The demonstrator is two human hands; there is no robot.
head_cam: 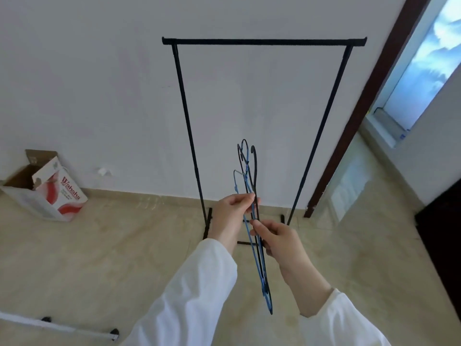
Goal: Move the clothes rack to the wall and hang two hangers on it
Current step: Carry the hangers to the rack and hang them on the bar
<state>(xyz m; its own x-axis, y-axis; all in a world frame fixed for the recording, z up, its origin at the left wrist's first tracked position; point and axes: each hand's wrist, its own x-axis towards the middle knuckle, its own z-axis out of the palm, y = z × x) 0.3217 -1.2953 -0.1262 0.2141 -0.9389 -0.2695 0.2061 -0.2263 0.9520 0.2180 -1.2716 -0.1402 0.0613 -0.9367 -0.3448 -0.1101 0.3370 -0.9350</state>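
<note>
Straight ahead of both hands, the black metal clothes rack (262, 42) stands against the white wall (87, 83), its two feet on the beige tiled floor (124, 258) just beyond the knuckles. Its top bar is bare from end to end, and the frame between the two uprights is open. Beyond the right hand, the right upright stands near a dark brown door frame (361, 108), with only a narrow strip of wall between them; on the left-hand side the wall runs wide and free.

The left hand (229, 216), in a white sleeve (194, 290), pinches a bundle of thin wire hangers (252, 186) between thumb and fingertips, the other fingers loosely curled. The right hand (279, 238), lower and nearer the body, is closed around the same bundle further down. The hangers are blue and black, hooks pointing up in front of the rack — three hooks show clearly, perhaps four, but the wires overlap too closely for a sure count. Their lower ends hang down between the two forearms.

Far off to the left of the left hand, one open cardboard box (37, 193) sits at the wall's foot, with a white-and-red printed carton (62, 188) standing in it. One white pole (57, 325) lies on the floor below the left sleeve.
</note>
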